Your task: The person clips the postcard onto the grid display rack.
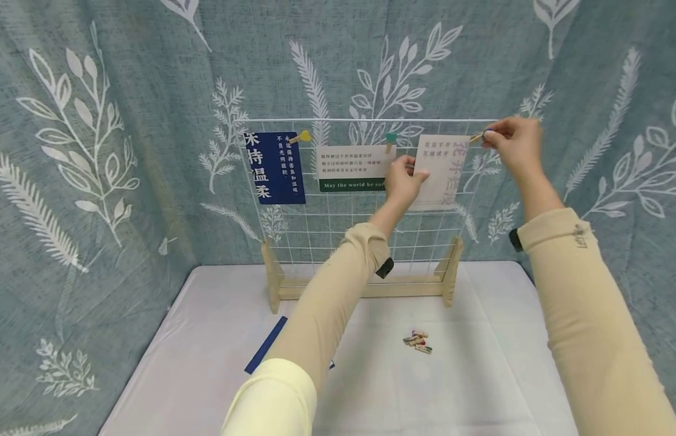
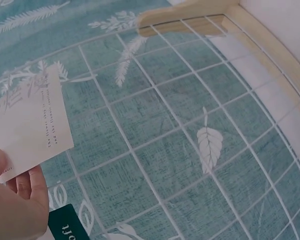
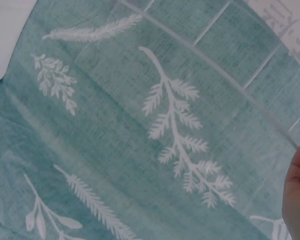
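Observation:
My left hand (image 1: 403, 178) pinches the left edge of a white card (image 1: 438, 158) with pale purple and dark lettering, thumb in front and fingers behind, as the left wrist view shows. The card stands against the upper right of a white wire grid (image 1: 338, 224). At the card's upper right corner, my right hand (image 1: 512, 140) pinches a small yellowish clip (image 1: 476, 138), largely hidden by the fingers. In the right wrist view only part of the right hand (image 3: 297, 192) shows, at the right edge. My left hand overlaps a white and green card (image 1: 351, 158) hung beside it.
A yellow heart clip (image 1: 303, 137) is on a blue card (image 1: 280, 172) at the grid's left; a green-topped clip (image 1: 391, 140) tops the middle card. Wooden feet (image 1: 451, 272) carry the grid. Several clips (image 1: 418, 341) and a blue item (image 1: 266, 345) lie on the white table (image 1: 480, 363).

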Motion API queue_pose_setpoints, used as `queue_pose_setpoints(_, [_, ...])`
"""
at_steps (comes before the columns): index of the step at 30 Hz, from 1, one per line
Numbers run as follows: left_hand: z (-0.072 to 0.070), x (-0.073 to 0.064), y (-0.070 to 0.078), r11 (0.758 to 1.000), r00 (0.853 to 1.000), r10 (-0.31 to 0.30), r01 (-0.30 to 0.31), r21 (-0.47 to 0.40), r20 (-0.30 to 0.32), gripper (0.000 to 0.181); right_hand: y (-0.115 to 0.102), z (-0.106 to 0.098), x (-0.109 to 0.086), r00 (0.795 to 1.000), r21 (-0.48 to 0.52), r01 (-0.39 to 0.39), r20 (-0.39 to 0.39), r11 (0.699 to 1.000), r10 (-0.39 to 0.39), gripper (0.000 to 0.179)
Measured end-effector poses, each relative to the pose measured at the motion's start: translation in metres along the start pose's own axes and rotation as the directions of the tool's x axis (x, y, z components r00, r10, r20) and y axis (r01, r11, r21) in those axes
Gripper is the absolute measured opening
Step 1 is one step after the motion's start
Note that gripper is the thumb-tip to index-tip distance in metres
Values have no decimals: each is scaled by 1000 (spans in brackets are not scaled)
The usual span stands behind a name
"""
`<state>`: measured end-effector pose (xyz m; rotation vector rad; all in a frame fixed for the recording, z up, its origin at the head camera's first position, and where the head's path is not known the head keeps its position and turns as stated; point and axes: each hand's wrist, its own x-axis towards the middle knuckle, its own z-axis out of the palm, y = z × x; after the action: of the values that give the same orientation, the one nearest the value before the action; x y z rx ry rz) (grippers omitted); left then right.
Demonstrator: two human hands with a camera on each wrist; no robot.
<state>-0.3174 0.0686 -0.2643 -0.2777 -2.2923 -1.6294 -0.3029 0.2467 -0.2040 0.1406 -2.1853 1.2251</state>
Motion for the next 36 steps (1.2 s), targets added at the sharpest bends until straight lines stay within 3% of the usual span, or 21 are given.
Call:
queue_pose_setpoints(8, [6, 0, -4, 1000, 1000, 2, -3, -21, -23, 22, 3, 6, 4, 999, 95, 17, 31, 995, -20, 22])
queue_pose_setpoints(25, [9, -3, -8, 1000, 998, 7, -7, 13, -66, 24, 6, 3, 8, 997, 112, 16, 73, 994, -24, 18])
queue_pose_setpoints(33, [10, -7, -11, 1000, 996, -16, 16, 6, -85, 22, 3, 1, 7, 993, -53, 24, 116, 998, -18, 27])
queue_pose_setpoints(36, [10, -5, -13, 999, 995, -11, 7, -36, -103, 22, 4, 1, 8, 995, -43, 28, 98, 999, -23, 25])
